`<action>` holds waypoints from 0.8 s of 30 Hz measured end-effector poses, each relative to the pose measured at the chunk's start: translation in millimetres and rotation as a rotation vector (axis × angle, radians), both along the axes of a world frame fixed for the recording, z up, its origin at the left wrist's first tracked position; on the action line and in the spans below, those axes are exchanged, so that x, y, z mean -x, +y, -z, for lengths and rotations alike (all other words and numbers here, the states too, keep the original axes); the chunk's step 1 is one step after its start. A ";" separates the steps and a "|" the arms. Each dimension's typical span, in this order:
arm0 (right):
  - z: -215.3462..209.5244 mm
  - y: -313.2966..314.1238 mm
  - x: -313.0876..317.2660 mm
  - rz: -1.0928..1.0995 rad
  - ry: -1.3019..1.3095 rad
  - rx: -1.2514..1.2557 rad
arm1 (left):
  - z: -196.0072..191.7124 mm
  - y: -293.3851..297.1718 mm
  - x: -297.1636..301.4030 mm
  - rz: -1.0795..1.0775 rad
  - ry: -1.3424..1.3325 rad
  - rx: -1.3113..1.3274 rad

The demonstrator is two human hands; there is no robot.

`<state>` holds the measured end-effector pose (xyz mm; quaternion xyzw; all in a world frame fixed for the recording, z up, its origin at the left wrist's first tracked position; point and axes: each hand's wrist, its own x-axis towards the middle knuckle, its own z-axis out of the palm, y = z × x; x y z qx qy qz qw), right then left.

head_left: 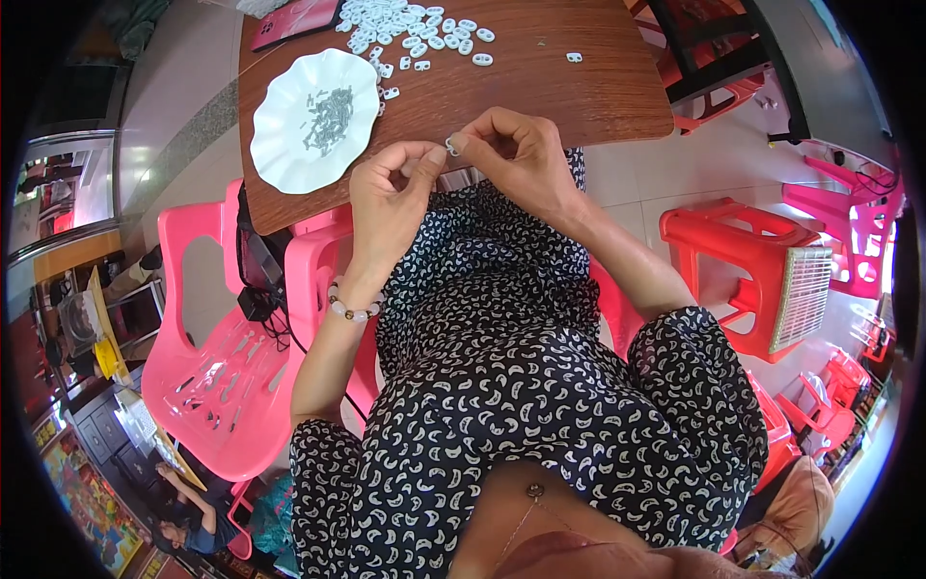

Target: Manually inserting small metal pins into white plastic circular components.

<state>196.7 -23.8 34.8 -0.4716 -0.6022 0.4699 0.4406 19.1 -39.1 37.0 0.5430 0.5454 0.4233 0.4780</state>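
Observation:
My left hand [397,188] and my right hand [521,159] meet fingertip to fingertip just off the near edge of the brown table [540,106]. Between them is a small white plastic piece with holes [451,146], pinched in my right fingers. The left thumb and forefinger are pressed together beside it; whatever they hold is too small to make out. Left of my hands lies a white scalloped plate [275,135] with many small grey metal pins [330,121] on it. Similar white oval two-holed pieces [436,42] are heaped at the far side of the table.
A pink-red phone-like flat object [286,26] lies at the far left of the table. One white piece [574,58] sits alone on the right. A pink chair [217,386] stands to my left, a red stool [743,261] to my right.

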 end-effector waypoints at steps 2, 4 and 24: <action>-1.3 -0.9 0.5 -0.001 0.008 0.006 | -1.9 0.1 -0.4 -0.003 0.004 -0.010; -1.3 -1.4 1.1 -0.002 0.015 0.011 | -3.4 0.5 -0.8 0.004 0.045 -0.033; 2.7 -1.3 4.7 0.045 0.036 0.053 | 2.8 -2.9 -4.9 -0.031 -0.070 0.039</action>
